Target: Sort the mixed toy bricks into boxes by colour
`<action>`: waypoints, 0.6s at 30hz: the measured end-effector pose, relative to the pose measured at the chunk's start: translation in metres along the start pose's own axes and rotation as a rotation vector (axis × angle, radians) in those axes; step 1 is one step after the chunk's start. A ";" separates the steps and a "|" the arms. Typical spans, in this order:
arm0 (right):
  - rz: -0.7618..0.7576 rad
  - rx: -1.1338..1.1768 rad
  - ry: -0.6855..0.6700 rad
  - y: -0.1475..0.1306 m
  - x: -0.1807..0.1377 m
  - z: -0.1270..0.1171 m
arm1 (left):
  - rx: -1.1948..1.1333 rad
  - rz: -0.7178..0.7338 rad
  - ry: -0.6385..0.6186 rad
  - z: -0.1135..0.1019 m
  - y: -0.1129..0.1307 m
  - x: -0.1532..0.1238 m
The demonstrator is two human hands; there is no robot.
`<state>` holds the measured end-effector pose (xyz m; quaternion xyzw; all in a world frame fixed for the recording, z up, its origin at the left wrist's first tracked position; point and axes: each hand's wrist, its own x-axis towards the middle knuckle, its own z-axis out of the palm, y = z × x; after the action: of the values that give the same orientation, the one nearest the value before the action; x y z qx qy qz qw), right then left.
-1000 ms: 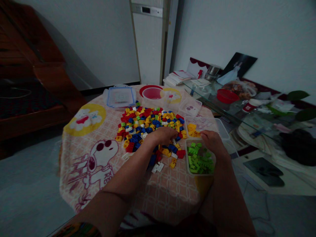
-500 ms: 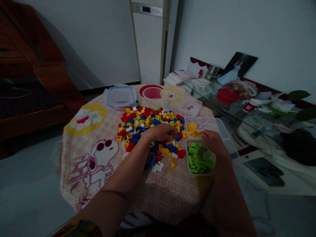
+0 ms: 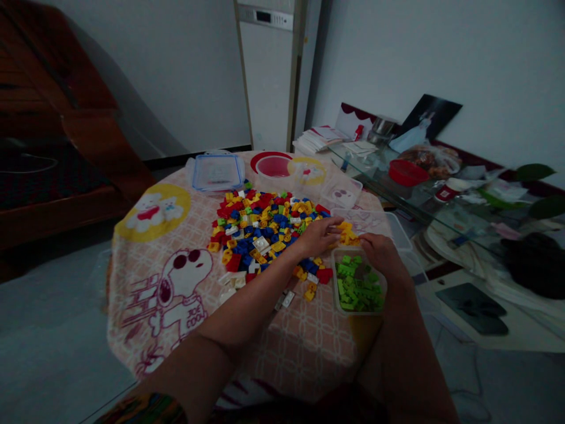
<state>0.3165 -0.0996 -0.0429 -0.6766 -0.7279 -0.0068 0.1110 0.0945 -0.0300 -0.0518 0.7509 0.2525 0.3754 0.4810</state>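
Observation:
A heap of small red, blue, yellow, green and white bricks (image 3: 265, 221) lies on a round table under a cartoon-print cloth (image 3: 176, 247). My left hand (image 3: 320, 235) reaches right across the heap. Its fingertips are pinched together at the yellow bricks in a clear tub (image 3: 375, 219); what they hold is hidden. My right hand (image 3: 379, 250) curls over the far rim of a clear tub (image 3: 358, 311) filled with green bricks. A few loose bricks lie just left of that tub.
At the table's back stand a blue-rimmed lid (image 3: 216, 172), a red-rimmed bowl (image 3: 272, 165) and a small clear tub (image 3: 339, 191). A cluttered glass table (image 3: 441, 200) stands to the right. A tall white appliance (image 3: 267, 76) is behind, dark wooden furniture (image 3: 66, 147) to the left.
My left hand has left the middle of the brick heap and moved right to the tub of yellow bricks. The right hand has stayed on the green tub.

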 end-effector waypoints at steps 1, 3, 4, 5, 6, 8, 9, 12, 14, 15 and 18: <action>0.003 -0.004 0.002 0.001 0.000 0.001 | 0.026 -0.004 0.011 -0.002 0.001 0.000; 0.000 -0.013 0.011 0.002 0.001 0.002 | 0.161 -0.031 0.039 -0.014 0.006 0.000; -0.003 -0.015 0.016 0.002 0.001 0.002 | 0.249 -0.049 0.045 -0.022 0.009 -0.001; -0.006 -0.014 0.020 0.003 0.001 0.003 | 0.338 -0.067 0.033 -0.030 0.013 -0.002; -0.008 -0.013 0.021 0.003 0.001 0.003 | 0.418 -0.086 0.015 -0.037 0.016 -0.002; -0.004 -0.011 0.016 0.003 0.001 0.003 | 0.558 -0.135 -0.064 -0.050 0.023 -0.005; -0.001 -0.013 0.014 0.002 0.001 0.003 | 0.618 -0.160 -0.110 -0.054 0.026 -0.006; 0.013 -0.022 0.015 0.000 0.000 0.001 | 0.776 -0.238 -0.258 -0.057 0.032 -0.010; 0.029 -0.022 0.008 -0.001 0.000 0.001 | 0.850 -0.260 -0.350 -0.054 0.034 -0.012; 0.034 -0.021 0.004 -0.001 -0.001 0.000 | 0.880 -0.261 -0.390 -0.051 0.034 -0.013; 0.029 -0.019 0.005 -0.001 -0.001 0.001 | 0.947 -0.248 -0.479 -0.043 0.035 -0.015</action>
<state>0.3154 -0.1006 -0.0439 -0.6881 -0.7177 -0.0140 0.1064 0.0511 -0.0325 -0.0139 0.9145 0.3640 -0.0205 0.1752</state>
